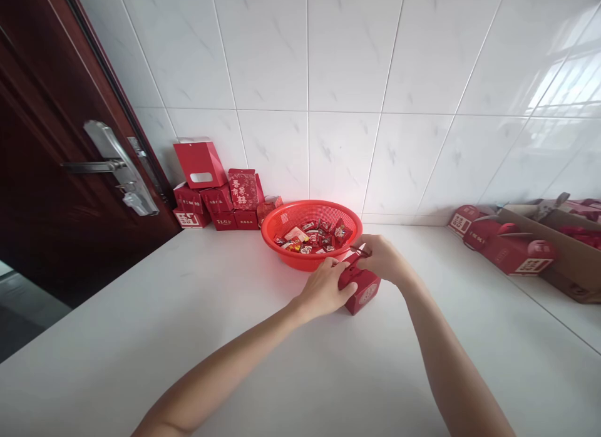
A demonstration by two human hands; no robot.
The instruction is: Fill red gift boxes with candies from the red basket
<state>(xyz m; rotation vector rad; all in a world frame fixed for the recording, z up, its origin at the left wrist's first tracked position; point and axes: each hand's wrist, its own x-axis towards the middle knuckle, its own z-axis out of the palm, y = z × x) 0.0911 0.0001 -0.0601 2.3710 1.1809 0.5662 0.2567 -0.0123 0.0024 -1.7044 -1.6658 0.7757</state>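
A small red candy box point(365, 294) with a round pale emblem stands on the white table, just in front of a red plastic basket point(312, 263). My left hand point(325, 288) grips the box from its left side, thumb along the near face. Over the top right of the box, my right hand point(382, 260) pinches a thin dark red ribbon point(360, 251) at the box top. Its fingertips are partly hidden, as is the far side of the box. Wrapped candies point(313, 238), mostly red, lie inside the basket.
Several red boxes point(218, 200) are stacked against the tiled wall at the back left, by a dark door point(42, 111). On the right are red boxes with rounded ends point(504, 244) and a cardboard carton point(570, 262) containing red items.
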